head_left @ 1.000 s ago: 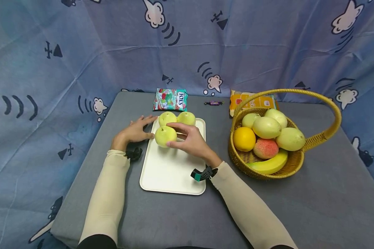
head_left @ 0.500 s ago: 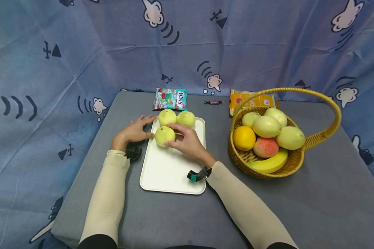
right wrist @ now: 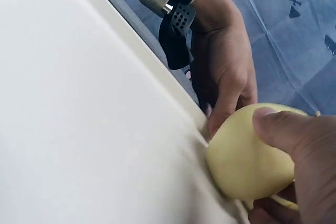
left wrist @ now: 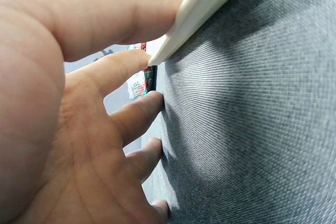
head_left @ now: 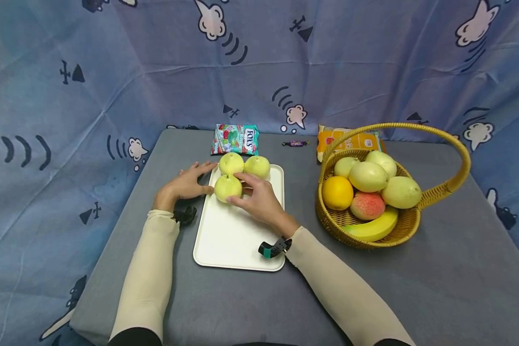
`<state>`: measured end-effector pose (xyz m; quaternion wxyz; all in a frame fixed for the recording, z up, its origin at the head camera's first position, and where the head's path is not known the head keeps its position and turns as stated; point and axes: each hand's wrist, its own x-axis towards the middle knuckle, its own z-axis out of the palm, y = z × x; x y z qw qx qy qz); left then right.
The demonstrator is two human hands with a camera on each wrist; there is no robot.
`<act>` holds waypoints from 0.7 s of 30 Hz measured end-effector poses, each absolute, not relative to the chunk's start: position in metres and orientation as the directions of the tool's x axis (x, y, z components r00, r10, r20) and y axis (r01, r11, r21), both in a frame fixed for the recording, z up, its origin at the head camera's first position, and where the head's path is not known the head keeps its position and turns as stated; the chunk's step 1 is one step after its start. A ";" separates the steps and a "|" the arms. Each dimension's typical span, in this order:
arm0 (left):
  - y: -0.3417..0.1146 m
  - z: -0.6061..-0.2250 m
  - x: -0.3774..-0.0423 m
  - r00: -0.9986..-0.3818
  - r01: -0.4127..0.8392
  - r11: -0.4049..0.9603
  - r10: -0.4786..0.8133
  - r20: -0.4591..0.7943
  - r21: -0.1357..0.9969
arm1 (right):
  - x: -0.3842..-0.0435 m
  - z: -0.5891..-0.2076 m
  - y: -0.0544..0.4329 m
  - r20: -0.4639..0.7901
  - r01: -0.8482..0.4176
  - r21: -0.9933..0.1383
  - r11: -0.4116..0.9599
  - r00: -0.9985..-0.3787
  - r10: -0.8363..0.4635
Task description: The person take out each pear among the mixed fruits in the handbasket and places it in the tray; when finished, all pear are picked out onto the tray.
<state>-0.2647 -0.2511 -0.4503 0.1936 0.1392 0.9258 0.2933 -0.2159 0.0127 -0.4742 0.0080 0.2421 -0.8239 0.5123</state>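
Observation:
On the white tray (head_left: pixel 233 240), my right hand (head_left: pixel 261 198) grips a round yellow-green pear (head_left: pixel 228 188) between thumb and fingers. The right wrist view shows that pear (right wrist: pixel 252 156) low over the tray's surface near its left edge, with the thumb on its upper side. Two more pears sit behind it at the tray's far end, a left one (head_left: pixel 231 163) and a right one (head_left: pixel 257 166). My left hand (head_left: pixel 187 183) lies spread at the tray's left edge. Its thumb and index finger touch the tray rim (left wrist: pixel 197 11), while the other fingertips rest on the grey cloth.
A wicker basket (head_left: pixel 328 223) with a tall handle stands to the right, holding an orange, a peach, a banana and several pale green fruits. Behind the tray lie a Fox's candy bag (head_left: pixel 235 139) and a small wrapped candy (head_left: pixel 295 143). An orange packet (head_left: pixel 363 141) lies behind the basket.
My right hand has lowered the pear onto the tray and shifted slightly left with it. The left hand has stayed at the tray's edge.

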 end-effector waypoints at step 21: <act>-0.251 -0.451 -0.266 -0.880 0.118 0.789 0.364 -0.304 0.602 | -0.154 -0.373 0.172 0.218 -0.439 -0.818 0.372 -0.835 -0.505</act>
